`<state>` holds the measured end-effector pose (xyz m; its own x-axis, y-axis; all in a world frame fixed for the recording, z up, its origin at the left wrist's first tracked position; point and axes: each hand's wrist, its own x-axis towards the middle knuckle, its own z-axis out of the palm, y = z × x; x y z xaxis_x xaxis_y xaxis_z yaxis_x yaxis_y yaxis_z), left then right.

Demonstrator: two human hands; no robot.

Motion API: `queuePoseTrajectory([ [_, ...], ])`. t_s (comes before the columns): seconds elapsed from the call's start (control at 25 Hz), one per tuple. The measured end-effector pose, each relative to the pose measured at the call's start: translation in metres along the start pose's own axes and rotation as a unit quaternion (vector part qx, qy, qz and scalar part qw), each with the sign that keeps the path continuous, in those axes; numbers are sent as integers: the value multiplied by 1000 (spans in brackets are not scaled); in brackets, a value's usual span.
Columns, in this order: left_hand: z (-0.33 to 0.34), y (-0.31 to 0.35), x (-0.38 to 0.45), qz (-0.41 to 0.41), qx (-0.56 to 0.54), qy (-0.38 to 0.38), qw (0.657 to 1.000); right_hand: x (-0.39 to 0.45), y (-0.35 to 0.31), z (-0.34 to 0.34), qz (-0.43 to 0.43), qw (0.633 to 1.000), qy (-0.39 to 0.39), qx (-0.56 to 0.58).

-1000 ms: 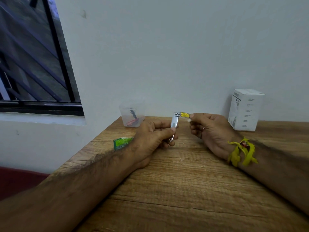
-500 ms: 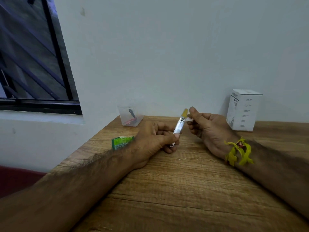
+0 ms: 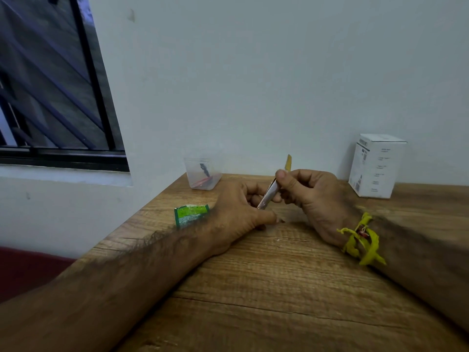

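Head view, reading from the left: a green sachet [image 3: 191, 214] lies flat near the edge of the wooden table [image 3: 279, 288], with a clear plastic cup [image 3: 203, 174] behind it against the wall. Your left hand [image 3: 238, 214] rests on the wood, thumb laid out toward the middle and fingers curled under. The lower end of the nail clipper [image 3: 269, 194] meets those curled fingers, but you cannot tell from here whether they pinch it or only touch it. The clipper's long axis is what matters. It slants from that low end by your left fingers up and to the right, and its yellow tip [image 3: 288, 162] stands clear above both hands. Your right hand [image 3: 314, 196] has the real hold, thumb pressed on the upper half of the metal body and fingers wrapped behind it. It is likely the working end that sits at your left fingertips, so any squeeze would come from the right. A yellow thread band [image 3: 360, 240] circles your right wrist, and a white box [image 3: 375, 166] stands well apart by the wall.
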<state>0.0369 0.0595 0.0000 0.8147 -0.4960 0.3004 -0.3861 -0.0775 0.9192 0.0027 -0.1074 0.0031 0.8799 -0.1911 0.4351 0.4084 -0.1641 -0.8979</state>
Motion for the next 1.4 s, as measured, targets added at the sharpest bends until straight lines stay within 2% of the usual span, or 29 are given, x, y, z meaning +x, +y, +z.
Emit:
queuePoseTrajectory([
  [0.16,2,1,-2,30,11,-37,999,7,3,-6,21,998,31,43],
  [0.36,3,8,-1,-52,-143,-70,986,9,6,-7,36,997,2,67],
  [0.8,0,13,-5,-79,-142,-153,975,5,-2,-7,81,987,-54,131],
  [1.24,-5,11,-2,-76,-112,-168,976,5,-3,-7,87,984,-65,138],
  [1.4,-3,10,-3,-86,-167,-156,970,4,-2,-3,78,984,-61,149],
])
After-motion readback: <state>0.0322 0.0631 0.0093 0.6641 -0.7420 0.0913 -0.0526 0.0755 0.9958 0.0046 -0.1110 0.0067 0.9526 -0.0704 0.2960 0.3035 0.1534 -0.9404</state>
